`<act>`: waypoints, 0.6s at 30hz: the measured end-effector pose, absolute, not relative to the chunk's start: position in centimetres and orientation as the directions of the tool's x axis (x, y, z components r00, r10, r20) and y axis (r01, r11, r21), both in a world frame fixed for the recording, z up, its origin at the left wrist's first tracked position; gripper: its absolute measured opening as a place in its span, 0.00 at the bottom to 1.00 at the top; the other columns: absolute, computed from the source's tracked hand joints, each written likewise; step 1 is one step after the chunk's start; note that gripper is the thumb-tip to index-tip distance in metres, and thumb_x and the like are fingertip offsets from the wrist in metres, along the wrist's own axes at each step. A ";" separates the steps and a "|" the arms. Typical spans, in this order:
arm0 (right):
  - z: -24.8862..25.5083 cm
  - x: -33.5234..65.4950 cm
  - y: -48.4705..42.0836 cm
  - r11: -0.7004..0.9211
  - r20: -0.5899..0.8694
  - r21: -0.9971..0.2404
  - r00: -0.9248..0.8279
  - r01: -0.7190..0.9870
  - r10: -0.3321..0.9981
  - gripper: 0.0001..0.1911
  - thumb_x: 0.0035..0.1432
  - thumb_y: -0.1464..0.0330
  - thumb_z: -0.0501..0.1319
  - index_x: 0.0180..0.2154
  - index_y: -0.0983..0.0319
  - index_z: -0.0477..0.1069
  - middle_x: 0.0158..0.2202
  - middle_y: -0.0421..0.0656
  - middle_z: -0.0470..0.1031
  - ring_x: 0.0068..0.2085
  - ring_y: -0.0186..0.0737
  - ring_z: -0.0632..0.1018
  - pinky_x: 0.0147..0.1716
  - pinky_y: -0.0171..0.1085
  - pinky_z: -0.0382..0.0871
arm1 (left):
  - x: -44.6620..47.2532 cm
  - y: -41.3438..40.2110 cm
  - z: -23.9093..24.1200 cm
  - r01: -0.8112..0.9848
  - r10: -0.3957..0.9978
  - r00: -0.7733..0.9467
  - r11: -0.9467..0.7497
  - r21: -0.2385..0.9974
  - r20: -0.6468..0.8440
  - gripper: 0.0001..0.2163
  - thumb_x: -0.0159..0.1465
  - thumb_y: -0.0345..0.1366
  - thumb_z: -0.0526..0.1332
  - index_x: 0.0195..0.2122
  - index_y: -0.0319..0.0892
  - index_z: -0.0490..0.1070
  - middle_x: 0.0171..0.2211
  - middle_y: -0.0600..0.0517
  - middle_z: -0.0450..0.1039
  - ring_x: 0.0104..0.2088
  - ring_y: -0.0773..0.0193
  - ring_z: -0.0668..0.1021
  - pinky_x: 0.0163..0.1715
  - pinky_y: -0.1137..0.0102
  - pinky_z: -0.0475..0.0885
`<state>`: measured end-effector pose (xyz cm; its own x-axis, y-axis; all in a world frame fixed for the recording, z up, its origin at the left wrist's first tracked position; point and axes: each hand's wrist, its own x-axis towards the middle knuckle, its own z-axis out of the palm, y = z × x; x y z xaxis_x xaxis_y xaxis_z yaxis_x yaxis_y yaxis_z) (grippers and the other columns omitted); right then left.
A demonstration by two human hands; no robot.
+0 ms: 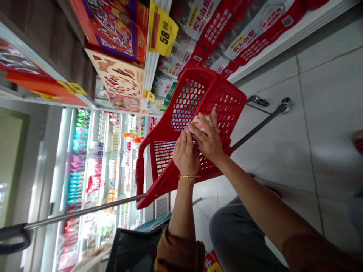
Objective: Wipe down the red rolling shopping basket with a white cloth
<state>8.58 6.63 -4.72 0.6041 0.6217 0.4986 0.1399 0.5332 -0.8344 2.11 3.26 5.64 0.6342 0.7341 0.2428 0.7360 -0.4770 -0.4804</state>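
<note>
The view is rolled sideways. My left hand, with a thin gold bracelet at the wrist, and my right hand meet over the rim of a red plastic shopping basket. Together they hold a small pale packet with pink and orange print. My right hand's fingers wrap over it, and my left hand's fingertips press against its near side. Most of the packet is hidden under the fingers. The basket's mesh inside shows nothing else that I can make out.
The basket's metal pull handle with a black grip runs to the lower left. Shelves hold packs of bottled water, red gift boxes and a yellow 58.00 price tag. A lit chiller stands left. A dark bag lies at the bottom.
</note>
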 end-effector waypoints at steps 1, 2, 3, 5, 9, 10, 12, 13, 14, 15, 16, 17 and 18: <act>-5.0 8.5 6.7 0.545 0.513 -0.824 0.610 0.153 0.604 0.27 0.68 0.66 0.55 0.64 0.39 0.54 0.71 0.28 0.48 0.72 0.47 0.38 0.69 0.58 0.49 | 2.1 3.3 5.6 0.735 0.731 0.636 -0.479 -0.480 0.246 0.25 0.68 0.28 0.52 0.67 0.38 0.54 0.62 0.40 0.67 0.63 0.56 0.69 0.61 0.60 0.67; -5.2 8.4 6.7 0.561 0.528 -0.812 0.616 0.164 0.584 0.29 0.68 0.67 0.54 0.65 0.38 0.51 0.71 0.28 0.48 0.72 0.46 0.39 0.69 0.58 0.50 | 2.1 3.3 5.6 0.733 0.727 0.640 -0.482 -0.479 0.249 0.25 0.68 0.28 0.52 0.67 0.38 0.54 0.61 0.40 0.67 0.63 0.56 0.69 0.61 0.60 0.68; -5.5 8.3 6.7 0.578 0.544 -0.798 0.620 0.174 0.565 0.30 0.68 0.68 0.54 0.65 0.38 0.49 0.71 0.28 0.48 0.72 0.45 0.39 0.69 0.56 0.51 | 2.2 3.3 5.6 0.731 0.723 0.644 -0.486 -0.479 0.250 0.26 0.67 0.28 0.53 0.67 0.38 0.55 0.61 0.40 0.67 0.63 0.56 0.69 0.60 0.60 0.68; -6.0 8.3 6.5 0.604 0.569 -0.775 0.619 0.185 0.541 0.32 0.69 0.71 0.52 0.66 0.39 0.46 0.70 0.30 0.51 0.72 0.44 0.41 0.69 0.53 0.53 | 2.2 3.2 5.7 0.729 0.721 0.647 -0.488 -0.481 0.249 0.26 0.67 0.27 0.54 0.67 0.39 0.55 0.61 0.40 0.68 0.62 0.56 0.70 0.60 0.61 0.68; -6.7 8.4 6.1 0.614 0.577 -0.769 0.611 0.181 0.542 0.29 0.69 0.73 0.50 0.66 0.43 0.50 0.68 0.34 0.58 0.72 0.42 0.43 0.69 0.49 0.56 | 2.3 3.2 5.8 0.723 0.726 0.643 -0.470 -0.506 0.245 0.26 0.67 0.28 0.54 0.67 0.37 0.55 0.61 0.40 0.68 0.61 0.56 0.71 0.59 0.62 0.69; -6.9 8.3 5.9 0.606 0.568 -0.777 0.605 0.171 0.557 0.28 0.70 0.72 0.50 0.66 0.44 0.53 0.67 0.35 0.60 0.72 0.42 0.44 0.69 0.49 0.56 | 2.4 3.2 5.8 0.721 0.726 0.643 -0.466 -0.513 0.244 0.26 0.67 0.28 0.54 0.66 0.37 0.55 0.61 0.40 0.68 0.61 0.56 0.71 0.59 0.62 0.69; -7.5 8.2 5.7 0.571 0.536 -0.809 0.579 0.142 0.615 0.24 0.70 0.70 0.50 0.63 0.45 0.59 0.65 0.36 0.63 0.72 0.43 0.47 0.69 0.50 0.56 | 2.4 3.2 5.8 0.721 0.732 0.637 -0.454 -0.523 0.242 0.25 0.67 0.28 0.53 0.66 0.37 0.57 0.61 0.40 0.68 0.61 0.56 0.71 0.59 0.63 0.69; -7.8 8.1 5.6 0.548 0.512 -0.827 0.568 0.125 0.644 0.22 0.70 0.69 0.49 0.62 0.45 0.62 0.65 0.36 0.64 0.72 0.44 0.48 0.69 0.51 0.56 | 2.4 3.2 5.7 0.722 0.735 0.634 -0.453 -0.523 0.240 0.25 0.67 0.28 0.53 0.65 0.37 0.57 0.61 0.40 0.68 0.61 0.56 0.71 0.59 0.63 0.69; -8.2 8.0 5.5 0.524 0.486 -0.845 0.562 0.106 0.669 0.21 0.70 0.68 0.49 0.60 0.46 0.65 0.64 0.36 0.65 0.71 0.44 0.50 0.68 0.52 0.57 | 2.5 3.2 5.7 0.723 0.737 0.633 -0.454 -0.521 0.238 0.24 0.67 0.28 0.53 0.65 0.36 0.58 0.61 0.40 0.68 0.61 0.56 0.71 0.59 0.63 0.69; -8.7 7.9 5.4 0.506 0.461 -0.858 0.560 0.085 0.689 0.20 0.70 0.67 0.50 0.59 0.46 0.66 0.64 0.36 0.66 0.71 0.45 0.51 0.68 0.53 0.57 | 2.5 3.2 5.7 0.724 0.736 0.634 -0.457 -0.517 0.238 0.24 0.66 0.28 0.53 0.65 0.35 0.59 0.60 0.40 0.68 0.62 0.57 0.70 0.60 0.64 0.68; -9.2 7.8 5.3 0.499 0.443 -0.864 0.563 0.062 0.698 0.19 0.70 0.66 0.50 0.59 0.46 0.67 0.64 0.36 0.66 0.71 0.46 0.52 0.68 0.53 0.57 | 2.5 3.2 5.7 0.725 0.734 0.636 -0.461 -0.512 0.238 0.24 0.66 0.28 0.53 0.64 0.35 0.59 0.60 0.40 0.68 0.62 0.57 0.70 0.60 0.64 0.68; -9.7 7.7 5.3 0.498 0.429 -0.866 0.567 0.036 0.704 0.19 0.70 0.66 0.51 0.58 0.46 0.67 0.64 0.36 0.66 0.71 0.47 0.53 0.68 0.54 0.57 | 2.5 3.3 5.6 0.727 0.735 0.634 -0.462 -0.508 0.239 0.24 0.66 0.28 0.52 0.64 0.34 0.60 0.60 0.40 0.68 0.62 0.57 0.70 0.60 0.64 0.67; -10.2 7.7 5.2 0.500 0.417 -0.866 0.568 0.011 0.710 0.19 0.70 0.65 0.51 0.58 0.45 0.67 0.64 0.36 0.65 0.71 0.47 0.53 0.68 0.54 0.56 | 2.6 3.3 5.6 0.731 0.741 0.628 -0.458 -0.506 0.238 0.24 0.66 0.27 0.52 0.64 0.35 0.60 0.61 0.40 0.68 0.62 0.58 0.70 0.61 0.64 0.67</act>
<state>7.70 5.17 -10.22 0.5678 0.7095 0.4174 0.0114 0.5002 -0.8658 2.57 3.29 5.62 0.6284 0.7407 0.2378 0.7311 -0.4579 -0.5058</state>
